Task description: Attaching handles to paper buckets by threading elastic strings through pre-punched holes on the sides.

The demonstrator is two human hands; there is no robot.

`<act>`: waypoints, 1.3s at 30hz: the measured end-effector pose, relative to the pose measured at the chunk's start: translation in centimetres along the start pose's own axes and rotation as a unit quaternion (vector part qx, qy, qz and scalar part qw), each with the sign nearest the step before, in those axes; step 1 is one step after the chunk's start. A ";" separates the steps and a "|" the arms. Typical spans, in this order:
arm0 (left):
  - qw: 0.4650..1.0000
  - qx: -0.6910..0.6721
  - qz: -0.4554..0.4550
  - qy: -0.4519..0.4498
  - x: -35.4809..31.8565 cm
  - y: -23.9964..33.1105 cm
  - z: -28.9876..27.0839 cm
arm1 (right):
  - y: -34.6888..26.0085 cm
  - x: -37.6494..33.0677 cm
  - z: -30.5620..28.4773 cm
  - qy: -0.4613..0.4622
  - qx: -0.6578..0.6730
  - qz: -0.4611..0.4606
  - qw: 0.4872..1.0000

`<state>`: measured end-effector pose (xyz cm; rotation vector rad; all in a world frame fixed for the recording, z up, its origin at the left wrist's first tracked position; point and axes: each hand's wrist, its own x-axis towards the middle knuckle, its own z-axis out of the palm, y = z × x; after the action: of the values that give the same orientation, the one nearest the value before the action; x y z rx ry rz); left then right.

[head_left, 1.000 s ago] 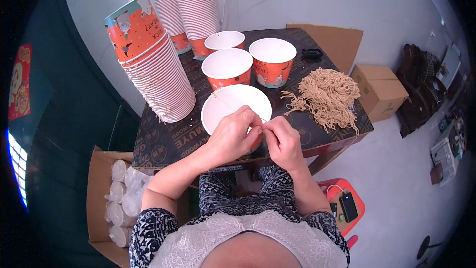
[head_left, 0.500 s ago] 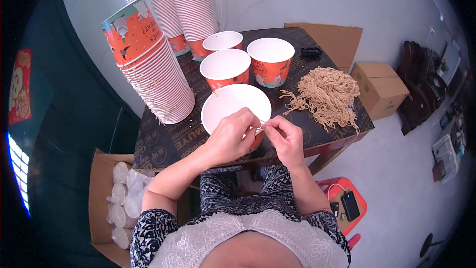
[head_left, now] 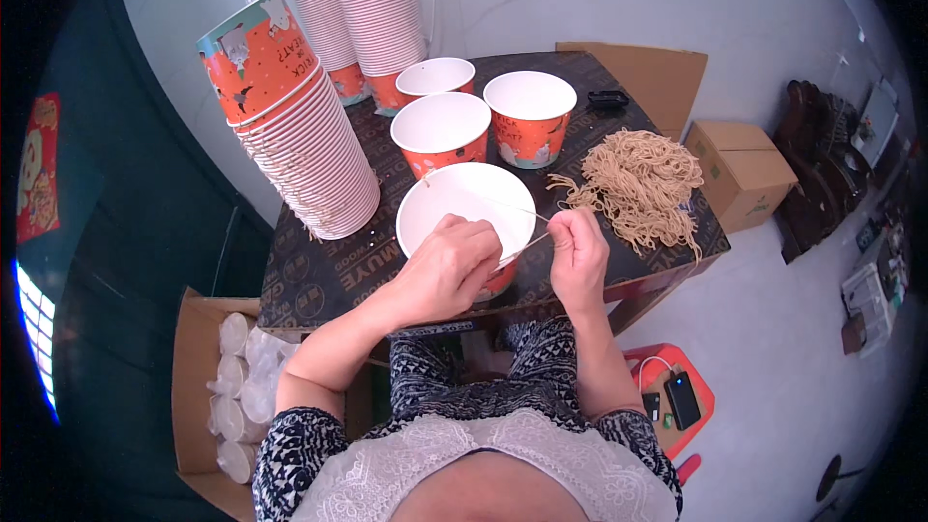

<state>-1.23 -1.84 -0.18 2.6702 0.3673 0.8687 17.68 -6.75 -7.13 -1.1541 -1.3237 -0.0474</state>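
Cord (head_left: 525,248) bent over front cup (head_left: 454,198), right hand (head_left: 579,246) at the bend

Table (head_left: 333,285): dark top, largest object near the hands. Front cup stood upright by its near edge, mouth up, ahead of the body.

Stacks: 1 tall leaning cup stack (head_left: 309,159) to the left of the front cup; 2 rear stacks (head_left: 382,14) behind, by the wall. 3 single cups (head_left: 440,121) stood upright beyond the front cup, mouths up.

Cord heap (head_left: 643,188): tan, loose, on the table to the right, well apart from the front cup and nearer the right hand than the left hand (head_left: 447,266).

Left hand: over the near rim of the front cup, fingers curled in. Tips hidden; could not tell whether they gripped rim, cord or both.

Right hand: just outside the right rim, raised, thumb and forefinger closed in a pinch on the cord.

Cord, smallest item: 2 spans met at the right hand in a sideways V, point to the right. Span 1, faint against the white interior, ran left and away across the mouth to the far-left rim. Span 2, shorter, ran left and back toward the body, to the left hand. Key relation: both spans lay to the left of the right-hand pinch, with the long axis of span 1 mostly crosswise to the body.
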 end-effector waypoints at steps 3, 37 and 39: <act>0.999 -0.024 -0.012 -0.029 -0.2 -0.4 -0.7 | 0.5 -0.1 0.0 -0.003 -0.021 -0.015 1.000; 0.745 -0.385 -0.306 0.450 -14.6 4.0 1.6 | -7.5 -8.3 7.2 -0.062 0.108 -0.208 0.970; 0.768 -0.320 -0.305 0.463 -16.1 3.7 0.4 | -7.5 -8.5 7.2 -0.095 0.170 -0.192 0.962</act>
<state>-13.06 -10.69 -7.58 1.2032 0.8831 1.6274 5.13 -10.31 -10.29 -0.6114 -1.6395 0.0098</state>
